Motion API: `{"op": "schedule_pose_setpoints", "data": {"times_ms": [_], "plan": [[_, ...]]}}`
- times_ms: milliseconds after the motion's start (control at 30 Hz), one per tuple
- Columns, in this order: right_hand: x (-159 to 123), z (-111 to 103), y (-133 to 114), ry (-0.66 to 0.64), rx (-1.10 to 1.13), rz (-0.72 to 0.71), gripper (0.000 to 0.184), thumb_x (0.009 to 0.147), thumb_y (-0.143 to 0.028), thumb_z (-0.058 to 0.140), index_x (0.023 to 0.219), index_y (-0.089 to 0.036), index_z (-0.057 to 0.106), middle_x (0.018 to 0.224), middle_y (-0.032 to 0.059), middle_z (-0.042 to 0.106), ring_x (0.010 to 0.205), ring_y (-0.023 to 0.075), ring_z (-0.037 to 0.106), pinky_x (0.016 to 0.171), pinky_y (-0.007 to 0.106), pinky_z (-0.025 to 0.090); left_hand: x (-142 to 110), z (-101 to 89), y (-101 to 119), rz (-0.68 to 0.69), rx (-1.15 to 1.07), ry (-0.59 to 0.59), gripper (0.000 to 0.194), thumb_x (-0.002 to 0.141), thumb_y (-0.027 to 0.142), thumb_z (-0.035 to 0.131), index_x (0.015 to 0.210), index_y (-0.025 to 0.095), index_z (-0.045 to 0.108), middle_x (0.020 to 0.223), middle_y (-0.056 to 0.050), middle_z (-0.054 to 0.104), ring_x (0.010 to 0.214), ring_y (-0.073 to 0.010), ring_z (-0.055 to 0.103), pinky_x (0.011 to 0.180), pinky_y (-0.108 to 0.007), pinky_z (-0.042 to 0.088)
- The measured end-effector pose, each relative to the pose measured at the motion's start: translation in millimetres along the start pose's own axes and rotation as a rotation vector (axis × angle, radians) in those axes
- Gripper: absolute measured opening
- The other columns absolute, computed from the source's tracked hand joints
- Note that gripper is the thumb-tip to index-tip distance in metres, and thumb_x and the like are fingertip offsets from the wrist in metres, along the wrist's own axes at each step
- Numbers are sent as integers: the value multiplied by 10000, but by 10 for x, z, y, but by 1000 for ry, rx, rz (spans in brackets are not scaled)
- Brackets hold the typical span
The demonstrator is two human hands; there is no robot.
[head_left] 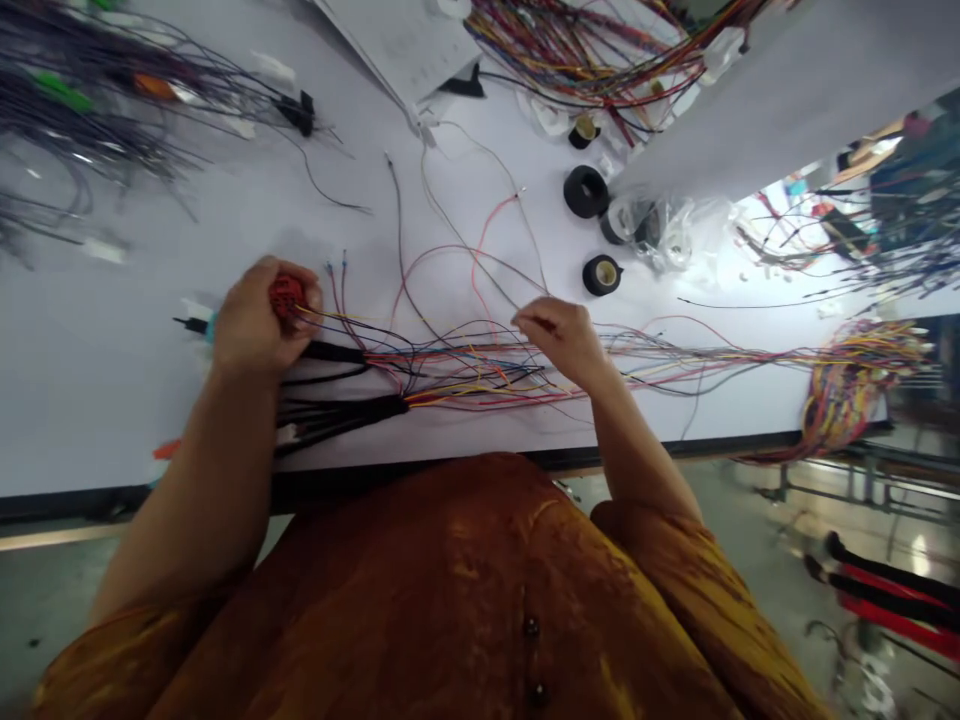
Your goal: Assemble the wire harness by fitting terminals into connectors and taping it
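- Left of centre in the frame, a red connector [286, 297] is held in the curled fingers of the left hand [253, 320]; thin wires are seen to run rightward from it.
- Right of centre, the right hand [564, 337] is held over the spread wires, fingertips drawn together; whether a wire is gripped cannot be told.
- Upper right: a clear plastic bag [670, 232] is seen near black tape rolls [588, 275]; its contents cannot be made out.
- White tabletop [90, 370]: dark wire bundles [112, 110] are laid at upper left.
- Lower right: floor [765, 570] is seen beyond the table edge.
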State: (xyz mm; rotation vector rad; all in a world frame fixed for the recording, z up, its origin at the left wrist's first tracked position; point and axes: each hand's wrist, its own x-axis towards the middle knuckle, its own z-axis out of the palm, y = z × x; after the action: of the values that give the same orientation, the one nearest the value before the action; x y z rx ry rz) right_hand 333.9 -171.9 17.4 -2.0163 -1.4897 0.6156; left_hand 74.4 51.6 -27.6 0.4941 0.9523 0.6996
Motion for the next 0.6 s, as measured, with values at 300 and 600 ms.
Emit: {"op": "schedule_pose_setpoints", "data": {"times_ms": [300,600], "plan": [[-778,225,-29,-10,-75,205,200,932,-222,546,1020,-177,720,966,68,656,756,152,587,737,290,465,58,-26,-15,126,213,-42,423,942,235,305,638,122,576,485,-30,525,334,-84,386,292,-162,221],[-602,548,-261,-93,-303,306,246,943,-258,521,1160,-207,625,1181,87,597,928,212,595,712,300,447,46,-18,-7,120,217,-18,429,946,209,273,634,130,556,475,-34,522,299,-85,359,275,-175,203]]}}
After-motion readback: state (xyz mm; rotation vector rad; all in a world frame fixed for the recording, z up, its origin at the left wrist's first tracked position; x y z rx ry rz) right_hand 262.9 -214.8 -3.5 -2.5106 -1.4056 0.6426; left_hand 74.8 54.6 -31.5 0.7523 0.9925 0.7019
